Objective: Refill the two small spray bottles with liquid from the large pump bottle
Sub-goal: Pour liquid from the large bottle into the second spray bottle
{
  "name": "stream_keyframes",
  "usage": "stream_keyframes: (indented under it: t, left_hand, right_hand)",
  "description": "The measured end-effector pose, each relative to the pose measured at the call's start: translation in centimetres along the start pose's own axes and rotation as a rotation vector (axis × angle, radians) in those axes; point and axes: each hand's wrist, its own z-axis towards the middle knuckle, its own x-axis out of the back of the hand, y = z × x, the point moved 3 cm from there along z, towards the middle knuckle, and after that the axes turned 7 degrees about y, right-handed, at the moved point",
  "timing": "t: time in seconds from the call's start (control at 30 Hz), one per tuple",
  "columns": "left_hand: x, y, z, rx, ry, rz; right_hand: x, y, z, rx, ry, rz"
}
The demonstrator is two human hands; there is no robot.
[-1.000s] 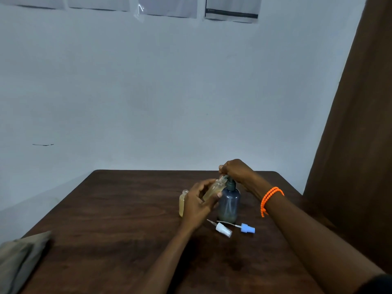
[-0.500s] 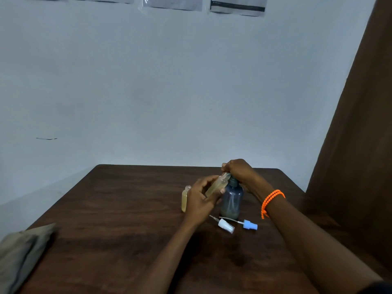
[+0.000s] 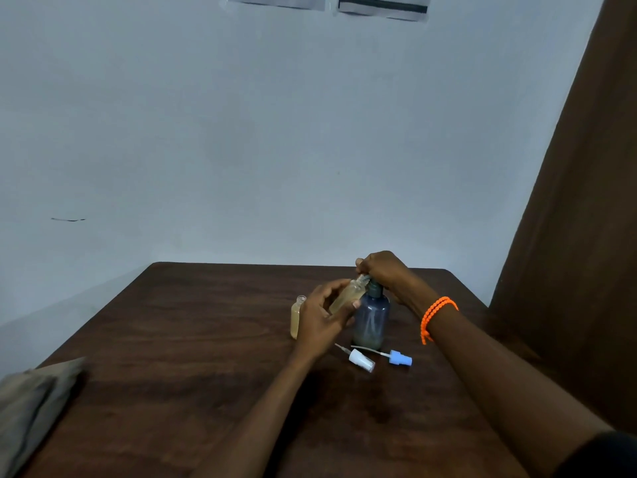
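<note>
A dark blue-grey pump bottle [image 3: 371, 322] stands upright on the brown table [image 3: 193, 357]. My right hand [image 3: 384, 270] sits curled on top of its pump head. My left hand [image 3: 324, 317] grips a small clear spray bottle [image 3: 349, 293] with yellowish liquid, tilted so its open neck meets the pump spout. A second small bottle [image 3: 296, 315], uncapped and holding yellowish liquid, stands upright just left of my left hand. Two spray tops lie in front of the pump bottle: a white one [image 3: 360, 360] and a blue one [image 3: 400, 358].
A grey folded cloth [image 3: 31, 405] lies at the table's left front edge. A brown curtain [image 3: 586, 236] hangs at the right. A pale wall with papers taped high up stands behind the table. An orange bead bracelet [image 3: 436, 315] circles my right wrist.
Both hands and the bottles keep the same pose; only the camera view has shifted slightly.
</note>
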Motion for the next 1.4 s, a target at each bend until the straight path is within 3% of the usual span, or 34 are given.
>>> stream_keyframes:
  t: [0.23, 0.7, 0.93, 1.4]
  left_hand:
    - [-0.1, 0.1, 0.0, -0.008, -0.003, 0.000]
    - [-0.1, -0.2, 0.1, -0.008, 0.003, 0.024]
    - [0.0, -0.4, 0.3, 0.013, 0.002, 0.007]
    - [-0.1, -0.4, 0.2, -0.039, 0.002, 0.055]
  right_hand:
    - [-0.5, 0.5, 0.2, -0.036, -0.008, 0.127]
    - [-0.2, 0.5, 0.8, -0.004, 0.022, -0.033]
    - [-0.6, 0.6, 0.4, -0.076, -0.017, 0.133]
    - [-0.5, 1.0, 0.7, -0.045, 0.027, 0.024]
